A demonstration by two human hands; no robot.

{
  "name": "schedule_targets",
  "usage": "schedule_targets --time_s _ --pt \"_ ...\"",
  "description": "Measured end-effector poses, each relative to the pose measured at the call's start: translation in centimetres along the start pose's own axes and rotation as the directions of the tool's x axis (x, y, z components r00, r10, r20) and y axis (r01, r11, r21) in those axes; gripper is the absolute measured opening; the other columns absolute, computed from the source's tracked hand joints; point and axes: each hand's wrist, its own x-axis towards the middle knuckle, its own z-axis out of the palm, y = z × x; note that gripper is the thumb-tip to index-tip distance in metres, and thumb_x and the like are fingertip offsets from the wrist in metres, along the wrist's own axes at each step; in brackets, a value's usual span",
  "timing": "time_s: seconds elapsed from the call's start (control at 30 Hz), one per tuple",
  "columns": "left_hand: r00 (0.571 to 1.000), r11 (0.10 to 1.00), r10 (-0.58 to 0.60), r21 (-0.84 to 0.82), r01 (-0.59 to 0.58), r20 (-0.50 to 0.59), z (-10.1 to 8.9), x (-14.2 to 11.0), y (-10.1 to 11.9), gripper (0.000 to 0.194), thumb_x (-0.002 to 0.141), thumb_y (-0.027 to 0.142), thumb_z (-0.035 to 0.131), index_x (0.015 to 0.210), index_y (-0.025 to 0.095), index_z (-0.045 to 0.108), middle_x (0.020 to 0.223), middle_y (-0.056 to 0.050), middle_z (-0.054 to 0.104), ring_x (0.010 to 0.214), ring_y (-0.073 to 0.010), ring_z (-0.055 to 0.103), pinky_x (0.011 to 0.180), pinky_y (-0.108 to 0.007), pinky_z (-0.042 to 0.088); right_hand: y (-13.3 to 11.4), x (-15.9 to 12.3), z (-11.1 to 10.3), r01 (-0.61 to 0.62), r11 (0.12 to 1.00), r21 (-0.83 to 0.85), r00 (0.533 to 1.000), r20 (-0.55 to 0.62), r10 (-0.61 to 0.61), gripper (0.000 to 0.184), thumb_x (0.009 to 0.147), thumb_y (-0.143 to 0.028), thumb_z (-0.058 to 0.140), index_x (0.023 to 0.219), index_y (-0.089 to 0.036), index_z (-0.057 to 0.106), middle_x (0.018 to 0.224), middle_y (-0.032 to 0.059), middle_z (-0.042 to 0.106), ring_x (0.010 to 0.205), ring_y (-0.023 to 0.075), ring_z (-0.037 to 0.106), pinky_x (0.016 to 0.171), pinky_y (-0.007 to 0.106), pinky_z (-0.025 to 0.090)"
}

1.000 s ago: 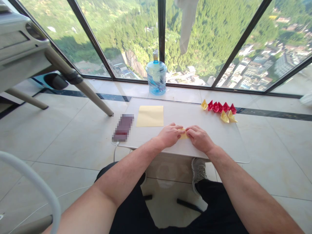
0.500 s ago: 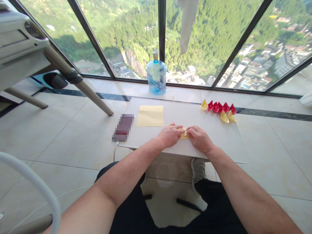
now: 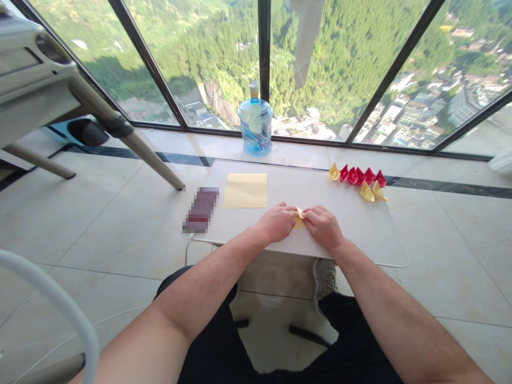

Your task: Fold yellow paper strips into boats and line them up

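From the person's head, the camera looks forward and down, from rather near, at the bare left hand [image 3: 278, 221] and bare right hand [image 3: 323, 226] by the near edge of the white rectangular table [image 3: 296, 186]; beyond the far edge, it reaches black-framed glass windows [image 3: 264, 53].

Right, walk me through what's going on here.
A person sits at a low white table with both hands on a small folded piece of yellow paper. The left hand and right hand meet there, their fingers covering part of it. A larger yellow sheet lies flat on the table, beyond the left hand. Toward the far right side stand folded paper shapes: a row of red ones and a few yellow ones.
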Motion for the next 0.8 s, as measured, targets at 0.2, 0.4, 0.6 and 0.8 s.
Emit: schedule_targets --time_s 0.2,0.4,0.6,0.8 --pt "0.999 0.999 -0.033 -0.019 0.033 0.013 0.04 0.11 0.01 0.019 0.089 0.015 0.053 0.101 0.016 0.068 0.111 -0.006 0.071 0.103 -0.0178 0.066 0.101 -0.034 0.041 -0.32 -0.14 -0.20 0.067 0.995 -0.075 0.998 0.011 -0.067 0.021 0.095 -0.013 0.052 0.083 -0.021 0.067 0.095 0.0070 0.074 0.093 0.0203 0.064 0.082 0.032 0.050" --pt "0.999 0.999 -0.054 -0.003 0.054 -0.005 0.31 0.14 -0.05 0.014 0.090 0.019 0.055 0.093 0.016 0.068 0.104 -0.006 0.072 0.099 -0.0181 0.067 0.099 -0.032 0.043 -0.64 -0.10 -0.45 0.104 0.991 -0.088 0.994 0.021 -0.103 0.023 0.094 -0.011 0.052 0.081 -0.022 0.067 0.097 0.0057 0.075 0.097 0.0207 0.065 0.081 0.032 0.051" --pt "0.998 0.998 -0.055 0.017 0.055 0.008 0.39 0.18 -0.04 0.016 0.092 0.020 0.053 0.093 0.016 0.069 0.104 -0.006 0.072 0.098 -0.0179 0.067 0.097 -0.033 0.043 -0.74 -0.04 -0.67 0.144 0.985 -0.091 0.989 0.060 -0.139 0.024 0.094 -0.011 0.051 0.084 -0.022 0.070 0.099 0.0060 0.075 0.098 0.0215 0.065 0.083 0.034 0.053" --pt "0.999 0.999 -0.053 -0.007 0.053 -0.006 0.27 0.11 0.01 0.016 0.092 0.020 0.054 0.095 0.017 0.069 0.105 -0.005 0.073 0.098 -0.0176 0.068 0.097 -0.033 0.043 -0.75 -0.13 -0.91 0.165 0.984 -0.064 0.983 0.087 -0.159 0.023 0.094 -0.011 0.052 0.094 -0.020 0.073 0.102 0.0070 0.075 0.098 0.0226 0.065 0.086 0.035 0.054"
